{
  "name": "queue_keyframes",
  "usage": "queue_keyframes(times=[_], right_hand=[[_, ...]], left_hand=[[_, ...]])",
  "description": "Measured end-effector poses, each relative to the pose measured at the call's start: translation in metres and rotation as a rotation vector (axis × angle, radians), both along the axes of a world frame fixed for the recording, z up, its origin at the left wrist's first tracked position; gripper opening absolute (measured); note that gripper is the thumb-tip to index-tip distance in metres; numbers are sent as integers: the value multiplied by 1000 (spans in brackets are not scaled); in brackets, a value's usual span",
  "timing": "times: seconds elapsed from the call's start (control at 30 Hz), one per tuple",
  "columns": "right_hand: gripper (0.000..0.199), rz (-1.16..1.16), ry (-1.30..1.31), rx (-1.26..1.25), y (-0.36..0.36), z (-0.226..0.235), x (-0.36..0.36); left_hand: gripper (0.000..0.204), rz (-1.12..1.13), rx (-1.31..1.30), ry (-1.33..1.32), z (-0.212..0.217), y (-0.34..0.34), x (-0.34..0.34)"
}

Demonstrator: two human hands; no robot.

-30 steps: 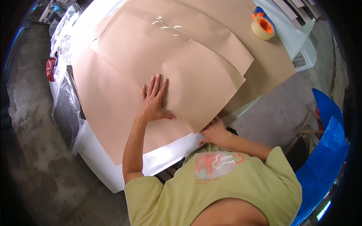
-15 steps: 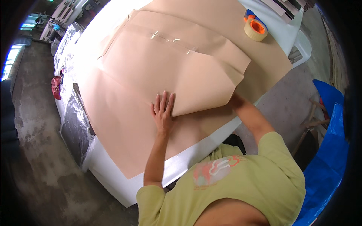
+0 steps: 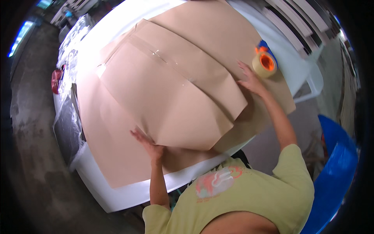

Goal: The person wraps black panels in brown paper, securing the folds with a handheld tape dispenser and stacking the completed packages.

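- Head view: the brown paper (image 3: 167,93), in overlapping layers, lies across the middle of the frame on a white table (image 3: 102,195).
- The left hand (image 3: 149,146), below centre, has its fingers spread, at the lower edge of the upper layer.
- The right hand (image 3: 253,82), right of centre, has its fingers parted beside that layer's right edge; whether it touches is too blurred to tell.
- A tape roll (image 3: 258,66) stands near it, upper right.
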State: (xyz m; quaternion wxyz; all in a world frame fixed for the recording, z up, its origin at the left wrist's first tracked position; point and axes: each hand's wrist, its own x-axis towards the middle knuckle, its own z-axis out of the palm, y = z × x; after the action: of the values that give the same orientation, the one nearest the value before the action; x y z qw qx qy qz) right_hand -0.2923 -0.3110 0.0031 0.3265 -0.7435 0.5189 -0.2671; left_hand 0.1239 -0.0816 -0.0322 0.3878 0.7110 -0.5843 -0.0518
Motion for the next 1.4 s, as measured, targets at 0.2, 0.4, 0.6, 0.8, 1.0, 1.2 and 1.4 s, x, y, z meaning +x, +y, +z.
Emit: queue_keyframes(times=[0.2, 0.4, 0.6, 0.8, 1.0, 1.2, 1.4], right_hand=[[89, 301, 425, 58, -59, -7, 67], [79, 396, 978, -167, -19, -35, 50], [58, 862, 566, -353, 78, -48, -11], [57, 527, -142, 893, 6, -7, -36], [90, 135, -396, 722, -50, -14, 81], [90, 247, -312, 688, -20, -25, 34], [102, 226, -57, 550, 36, -1, 26]], left_hand=[[91, 728, 393, 7, -16, 6, -64], [64, 814, 912, -594, -71, 32, -138], [50, 191, 588, -11, -1, 0, -279], [42, 526, -181, 1034, 19, 95, -229], [92, 889, -60, 1041, 6, -13, -72], [96, 1040, -129, 868, 21, -33, -105], [91, 797, -187, 884, 2, 4, -176]])
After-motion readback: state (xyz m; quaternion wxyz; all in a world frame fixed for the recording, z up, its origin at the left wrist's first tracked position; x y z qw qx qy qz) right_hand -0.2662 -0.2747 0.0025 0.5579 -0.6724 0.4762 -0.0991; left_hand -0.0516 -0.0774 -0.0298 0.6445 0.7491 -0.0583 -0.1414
